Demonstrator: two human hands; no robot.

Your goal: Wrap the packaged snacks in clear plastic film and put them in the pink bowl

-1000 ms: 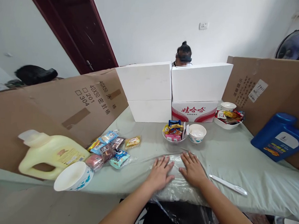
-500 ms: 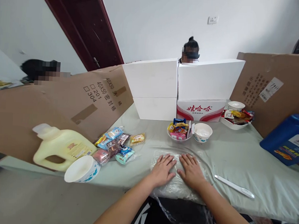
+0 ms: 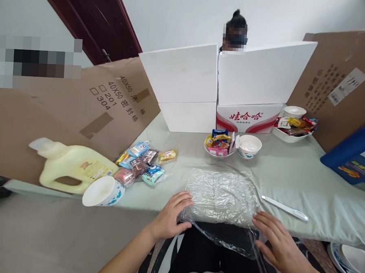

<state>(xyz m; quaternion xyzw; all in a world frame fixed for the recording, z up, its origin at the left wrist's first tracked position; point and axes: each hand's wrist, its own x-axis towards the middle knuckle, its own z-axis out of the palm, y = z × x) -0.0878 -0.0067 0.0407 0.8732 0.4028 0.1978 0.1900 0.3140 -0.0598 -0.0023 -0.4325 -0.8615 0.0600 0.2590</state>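
A clear plastic bag (image 3: 224,195) lies flat and wrinkled at the table's front edge, its near end hanging over my lap. At its left side is my left hand (image 3: 172,214), fingers curved and apart from the thumb. My right hand (image 3: 272,235) is by the bag's right edge with fingers stretched out. Both hands are near or touching the plastic; neither visibly grips it. A white peeler-like tool with a slim handle (image 3: 284,208) rests to the right of the bag.
Behind the bag stand a bowl of packaged snacks (image 3: 220,148) and a white paper bowl (image 3: 249,147). To the left are snack packets (image 3: 141,163), another paper bowl (image 3: 103,191) and a yellow jug (image 3: 77,167). A blue jug (image 3: 353,155) leans at right. White boxes (image 3: 179,79) screen a person opposite.
My hands have moved apart and toward me, from flat on the middle of the bag to its two sides. The bag's surface is now uncovered. The view has tilted down.
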